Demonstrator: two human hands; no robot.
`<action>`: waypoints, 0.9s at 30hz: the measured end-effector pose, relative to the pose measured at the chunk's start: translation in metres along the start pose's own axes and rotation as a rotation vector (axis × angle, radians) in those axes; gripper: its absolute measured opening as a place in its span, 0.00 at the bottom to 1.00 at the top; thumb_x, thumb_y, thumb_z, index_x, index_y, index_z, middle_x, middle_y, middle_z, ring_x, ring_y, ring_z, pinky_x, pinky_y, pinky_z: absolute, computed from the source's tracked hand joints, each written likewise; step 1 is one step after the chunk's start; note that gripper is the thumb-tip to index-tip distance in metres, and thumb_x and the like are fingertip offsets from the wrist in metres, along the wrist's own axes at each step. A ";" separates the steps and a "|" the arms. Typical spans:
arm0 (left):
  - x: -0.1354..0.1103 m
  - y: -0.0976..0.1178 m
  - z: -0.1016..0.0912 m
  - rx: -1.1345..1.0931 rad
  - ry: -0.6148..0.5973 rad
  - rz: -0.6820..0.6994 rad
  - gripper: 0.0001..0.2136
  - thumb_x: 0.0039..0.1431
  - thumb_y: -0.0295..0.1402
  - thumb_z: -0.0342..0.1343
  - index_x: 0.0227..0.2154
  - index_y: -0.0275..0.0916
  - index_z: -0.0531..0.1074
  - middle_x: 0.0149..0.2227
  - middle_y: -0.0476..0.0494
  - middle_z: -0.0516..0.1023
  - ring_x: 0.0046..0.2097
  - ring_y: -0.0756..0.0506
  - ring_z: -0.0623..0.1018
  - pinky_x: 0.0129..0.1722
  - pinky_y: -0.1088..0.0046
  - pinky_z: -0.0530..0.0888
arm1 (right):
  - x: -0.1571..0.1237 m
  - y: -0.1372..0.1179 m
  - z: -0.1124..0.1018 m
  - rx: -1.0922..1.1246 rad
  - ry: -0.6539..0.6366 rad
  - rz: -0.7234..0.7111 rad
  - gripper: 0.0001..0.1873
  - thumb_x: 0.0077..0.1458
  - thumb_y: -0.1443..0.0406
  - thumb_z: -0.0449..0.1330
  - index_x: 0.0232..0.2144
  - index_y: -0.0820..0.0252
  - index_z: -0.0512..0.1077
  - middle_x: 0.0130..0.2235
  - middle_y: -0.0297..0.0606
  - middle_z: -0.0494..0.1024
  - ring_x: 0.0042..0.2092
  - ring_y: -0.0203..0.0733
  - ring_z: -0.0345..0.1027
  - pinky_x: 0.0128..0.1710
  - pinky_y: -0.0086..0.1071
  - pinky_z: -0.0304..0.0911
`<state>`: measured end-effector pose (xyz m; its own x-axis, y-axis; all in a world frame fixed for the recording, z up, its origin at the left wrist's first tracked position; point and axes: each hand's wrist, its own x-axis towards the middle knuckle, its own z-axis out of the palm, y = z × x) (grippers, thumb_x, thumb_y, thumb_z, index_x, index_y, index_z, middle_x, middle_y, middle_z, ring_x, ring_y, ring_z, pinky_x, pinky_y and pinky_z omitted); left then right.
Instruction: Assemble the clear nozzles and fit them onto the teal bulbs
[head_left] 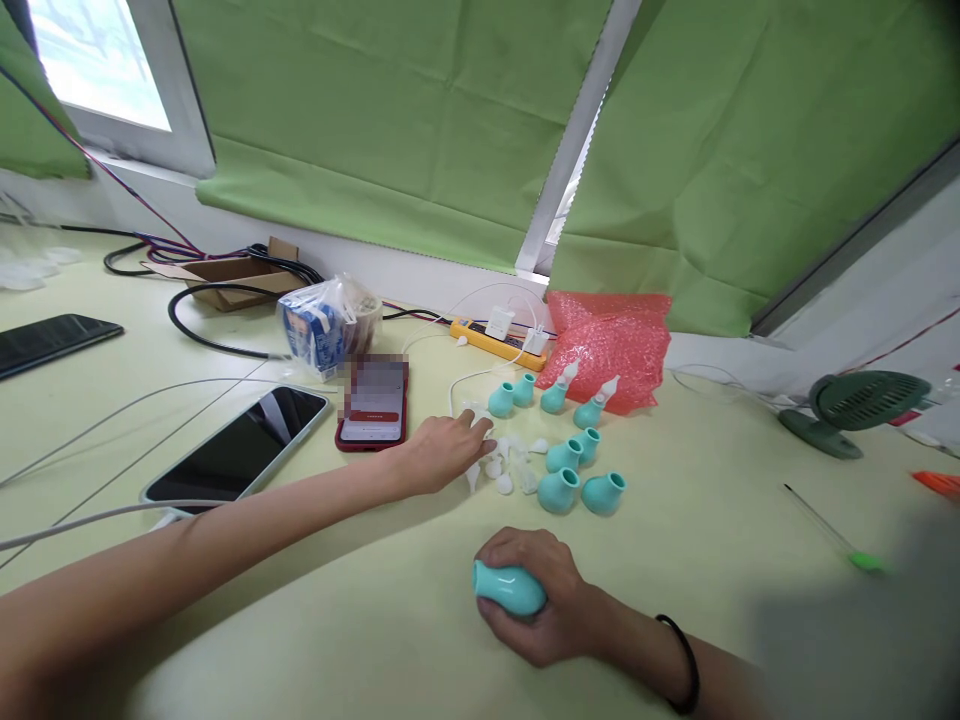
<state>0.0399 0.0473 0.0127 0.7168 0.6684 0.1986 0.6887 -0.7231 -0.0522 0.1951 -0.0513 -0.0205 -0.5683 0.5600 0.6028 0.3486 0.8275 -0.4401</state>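
My right hand (544, 600) is wrapped round a turquoise rubber bulb (514, 588), its open neck pointing left. My left hand (442, 452) reaches over a loose cluster of small translucent white plastic pieces (504, 484), fingers stretched out and slightly apart at the cluster's left side. Whether a fingertip touches a piece I cannot tell. Just right of the cluster stand several more turquoise bulbs (559, 491) with open necks. Behind them, two bulbs carry translucent white nozzles, one of them a bulb with a nozzle (590, 412) beside the pink bubble-wrap bag.
A pink bubble-wrap bag (611, 345) and a yellow power strip (499, 345) lie by the wall. Left are a red-cased phone (371, 405), a larger phone (240, 448), a plastic-wrapped package (322, 325) and cables. A green fan (862, 405) and a thin green-ended tool (832, 530) lie right.
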 end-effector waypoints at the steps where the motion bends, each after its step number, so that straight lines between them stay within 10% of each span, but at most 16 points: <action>1: 0.000 -0.001 0.003 0.015 -0.003 0.013 0.14 0.59 0.32 0.36 0.45 0.34 0.57 0.35 0.39 0.68 0.29 0.43 0.73 0.23 0.70 0.67 | 0.001 0.000 0.000 -0.003 -0.004 0.001 0.19 0.39 0.72 0.56 0.37 0.58 0.59 0.29 0.37 0.71 0.31 0.38 0.67 0.30 0.30 0.63; 10: -0.001 -0.003 0.001 -0.079 -0.085 0.025 0.15 0.55 0.26 0.39 0.46 0.36 0.58 0.37 0.40 0.68 0.34 0.43 0.73 0.30 0.68 0.69 | 0.015 -0.011 -0.012 -0.085 0.158 0.103 0.17 0.43 0.73 0.56 0.39 0.58 0.65 0.28 0.37 0.69 0.33 0.40 0.63 0.32 0.35 0.62; 18: -0.006 -0.001 -0.005 -0.089 -0.125 0.086 0.16 0.52 0.23 0.41 0.44 0.34 0.64 0.36 0.38 0.66 0.33 0.44 0.73 0.32 0.69 0.70 | 0.068 0.021 -0.090 -0.144 0.369 0.324 0.12 0.41 0.67 0.61 0.32 0.59 0.64 0.32 0.37 0.71 0.33 0.40 0.68 0.33 0.36 0.65; 27: -0.015 0.009 -0.016 -0.041 -0.174 0.126 0.21 0.48 0.23 0.45 0.48 0.26 0.58 0.40 0.31 0.64 0.39 0.41 0.70 0.34 0.66 0.70 | 0.075 0.114 -0.084 -0.323 -0.026 0.586 0.09 0.34 0.66 0.61 0.22 0.62 0.64 0.23 0.34 0.71 0.25 0.37 0.67 0.25 0.31 0.64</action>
<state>0.0340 0.0281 0.0248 0.8075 0.5895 0.0211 0.5899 -0.8071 -0.0251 0.2546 0.0889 0.0304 -0.2331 0.9228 0.3069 0.8087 0.3592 -0.4659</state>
